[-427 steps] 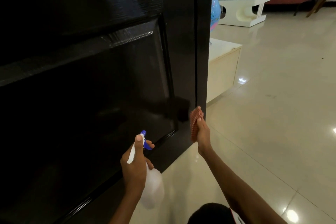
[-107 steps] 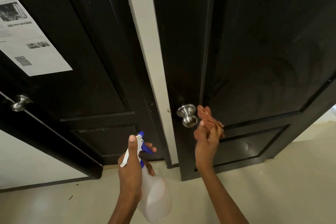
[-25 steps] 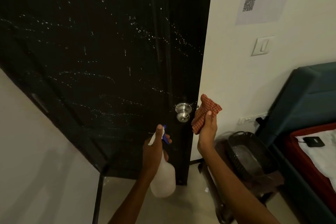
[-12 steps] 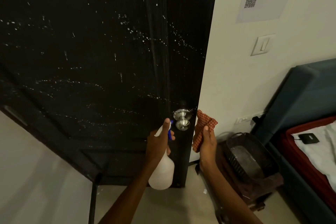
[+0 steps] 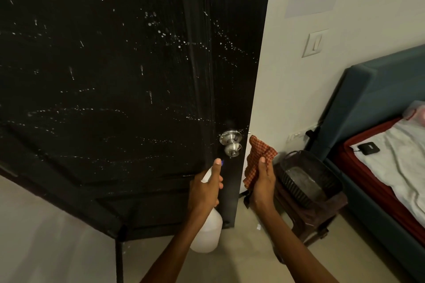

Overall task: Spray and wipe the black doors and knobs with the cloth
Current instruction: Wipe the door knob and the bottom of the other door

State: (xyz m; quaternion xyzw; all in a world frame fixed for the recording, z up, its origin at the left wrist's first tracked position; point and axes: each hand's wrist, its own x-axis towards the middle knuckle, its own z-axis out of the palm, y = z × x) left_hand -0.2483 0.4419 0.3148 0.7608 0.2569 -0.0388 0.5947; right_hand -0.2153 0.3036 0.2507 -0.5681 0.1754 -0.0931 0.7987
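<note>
A single head-worn camera looked forward and down, close to the black door (image 5: 103,76), which filled the upper left. The wide lens bent the door's edges. The left hand (image 5: 204,188) and right hand (image 5: 263,179) reached in from the bottom edge; the bed (image 5: 391,156) sat at far right.

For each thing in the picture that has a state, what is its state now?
black door: open, wet with spray droplets, unwiped.
knob: untouched.
spray bottle: held by left hand.
cloth: crumpled, held by right hand, off the door.
basket: on stool.
</note>
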